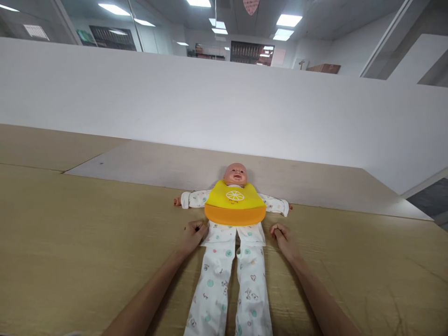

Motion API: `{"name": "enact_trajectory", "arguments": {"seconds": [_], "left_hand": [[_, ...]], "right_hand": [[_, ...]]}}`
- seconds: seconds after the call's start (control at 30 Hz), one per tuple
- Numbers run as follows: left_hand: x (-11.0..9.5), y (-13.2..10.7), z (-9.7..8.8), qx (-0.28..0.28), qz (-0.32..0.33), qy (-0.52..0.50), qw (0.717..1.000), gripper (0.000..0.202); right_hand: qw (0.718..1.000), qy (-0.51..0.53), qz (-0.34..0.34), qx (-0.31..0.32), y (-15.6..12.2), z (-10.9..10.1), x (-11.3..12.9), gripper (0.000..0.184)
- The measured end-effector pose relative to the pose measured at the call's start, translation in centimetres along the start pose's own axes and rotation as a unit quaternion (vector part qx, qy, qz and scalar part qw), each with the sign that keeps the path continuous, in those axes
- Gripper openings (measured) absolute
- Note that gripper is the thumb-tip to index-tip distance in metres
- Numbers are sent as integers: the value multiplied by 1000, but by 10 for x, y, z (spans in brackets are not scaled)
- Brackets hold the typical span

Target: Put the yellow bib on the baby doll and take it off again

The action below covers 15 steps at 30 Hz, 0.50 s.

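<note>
A baby doll (235, 173) lies on its back in the middle, head away from me and arms spread out. Around its neck is a yellow bib (219, 195) with a white citrus-slice print and an orange pocket (235, 216) along the bottom. White printed clothes, a top (255, 234) and trousers (214, 280), cover its body and legs. My left hand (195, 233) rests curled into a loose fist at the left edge of the top, just below the bib. On the other side, my right hand (282, 237) is also curled, a little apart from the clothes. Nothing shows in either hand.
The doll lies on a tan table (105, 242) with a paler grey panel (308, 182) behind it. A low white wall (210, 107) topped with glass stands at the back. Beyond the glass are a cardboard box (327, 68) and ceiling lights.
</note>
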<state>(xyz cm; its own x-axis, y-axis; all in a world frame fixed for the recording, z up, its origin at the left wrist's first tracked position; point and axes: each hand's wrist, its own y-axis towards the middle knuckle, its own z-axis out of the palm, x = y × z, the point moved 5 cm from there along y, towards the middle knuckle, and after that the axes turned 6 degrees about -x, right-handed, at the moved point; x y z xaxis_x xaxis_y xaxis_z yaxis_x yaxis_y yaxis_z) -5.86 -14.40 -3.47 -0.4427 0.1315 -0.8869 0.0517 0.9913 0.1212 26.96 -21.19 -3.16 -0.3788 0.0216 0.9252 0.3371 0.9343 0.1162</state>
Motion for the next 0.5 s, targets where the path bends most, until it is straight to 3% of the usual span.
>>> {"name": "enact_trajectory", "arguments": {"seconds": [0.1, 0.23, 0.3, 0.37, 0.5], "left_hand": [[1, -1, -1, -41, 9, 0, 999, 28], [4, -2, -12, -182, -2, -42, 982, 15], [7, -2, -15, -215, -16, -58, 975, 17], [9, -1, -15, -204, -33, -61, 976, 26], [3, -2, -10, -110, -9, -30, 993, 42]], "right_hand": [[1000, 6, 2, -6, -1, 0, 2, 20], [1000, 3, 5, -21, -1, -1, 1, 20], [999, 11, 13, -51, 0, -4, -1, 20], [996, 25, 29, -84, -1, -7, -2, 20], [994, 24, 48, -96, -3, -9, -1, 21]]}}
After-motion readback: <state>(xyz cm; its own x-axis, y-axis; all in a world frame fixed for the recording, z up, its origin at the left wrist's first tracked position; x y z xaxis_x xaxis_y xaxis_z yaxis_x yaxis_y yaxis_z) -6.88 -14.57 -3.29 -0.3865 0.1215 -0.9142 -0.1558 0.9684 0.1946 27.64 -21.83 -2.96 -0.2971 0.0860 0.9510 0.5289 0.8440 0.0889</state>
